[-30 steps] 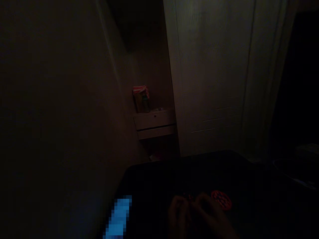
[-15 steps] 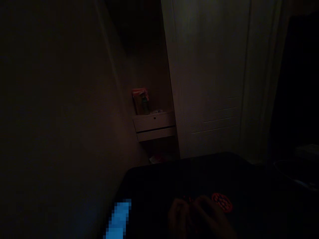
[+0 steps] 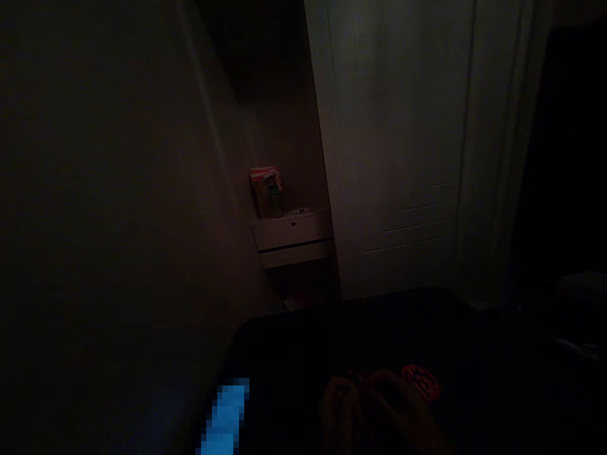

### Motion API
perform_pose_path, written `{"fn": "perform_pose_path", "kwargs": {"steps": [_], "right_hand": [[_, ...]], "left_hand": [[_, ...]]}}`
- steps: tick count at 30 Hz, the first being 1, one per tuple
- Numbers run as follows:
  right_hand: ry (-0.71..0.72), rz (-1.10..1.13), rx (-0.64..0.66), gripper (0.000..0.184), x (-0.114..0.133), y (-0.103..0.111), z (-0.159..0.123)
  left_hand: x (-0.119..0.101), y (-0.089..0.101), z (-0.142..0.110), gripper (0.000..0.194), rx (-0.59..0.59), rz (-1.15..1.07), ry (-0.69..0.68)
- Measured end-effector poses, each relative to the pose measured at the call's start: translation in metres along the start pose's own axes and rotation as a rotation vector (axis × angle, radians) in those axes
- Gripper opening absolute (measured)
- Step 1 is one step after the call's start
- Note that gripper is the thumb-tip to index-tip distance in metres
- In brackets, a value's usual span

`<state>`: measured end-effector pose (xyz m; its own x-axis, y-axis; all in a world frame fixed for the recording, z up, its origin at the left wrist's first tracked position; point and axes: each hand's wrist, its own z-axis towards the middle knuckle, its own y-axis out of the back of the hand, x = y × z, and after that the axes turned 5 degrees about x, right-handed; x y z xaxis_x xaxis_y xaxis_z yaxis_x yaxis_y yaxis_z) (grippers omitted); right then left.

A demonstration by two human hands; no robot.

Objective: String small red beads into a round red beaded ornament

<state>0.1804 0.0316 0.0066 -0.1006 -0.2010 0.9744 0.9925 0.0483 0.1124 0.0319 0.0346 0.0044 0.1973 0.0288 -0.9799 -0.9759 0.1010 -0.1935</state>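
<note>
Low in the dim head view, my left hand [image 3: 339,407] and my right hand [image 3: 403,404] are close together over a dark surface. The fingers of both are curled, with the fingertips nearly meeting. Small red specks show between and just beyond the fingertips. What the hands hold is too dark to make out. Beside my right hand lies a round red openwork piece [image 3: 421,383], dark in its gaps.
The dark bed-like surface [image 3: 379,322] spreads under the hands. A blurred bright blue rectangle [image 3: 225,417] is at lower left. Behind stand a pale wardrobe door [image 3: 393,145] and a small drawer unit [image 3: 294,234] holding a red-and-white packet [image 3: 265,174] and a green bottle [image 3: 275,200].
The view has shifted very slightly. Both hands keep nearly the same curled pose, and the round red piece stays beside the right hand.
</note>
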Motion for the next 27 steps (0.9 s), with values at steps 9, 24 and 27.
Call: {"fn": "perform_pose_path", "kwargs": {"steps": [9, 24, 27], "right_hand": [[0.026, 0.005, 0.019, 0.028, 0.003, 0.000, -0.003], [0.063, -0.090, 0.026, 0.016, 0.005, 0.003, -0.005], [0.069, -0.112, 0.013, 0.015, 0.004, 0.004, -0.006]], "left_hand": [[0.005, -0.004, 0.000, 0.063, -0.031, 0.003, -0.001], [-0.017, -0.007, -0.015, 0.034, -0.043, 0.067, 0.000], [-0.020, -0.008, -0.016, 0.031, -0.030, 0.078, -0.003]]}}
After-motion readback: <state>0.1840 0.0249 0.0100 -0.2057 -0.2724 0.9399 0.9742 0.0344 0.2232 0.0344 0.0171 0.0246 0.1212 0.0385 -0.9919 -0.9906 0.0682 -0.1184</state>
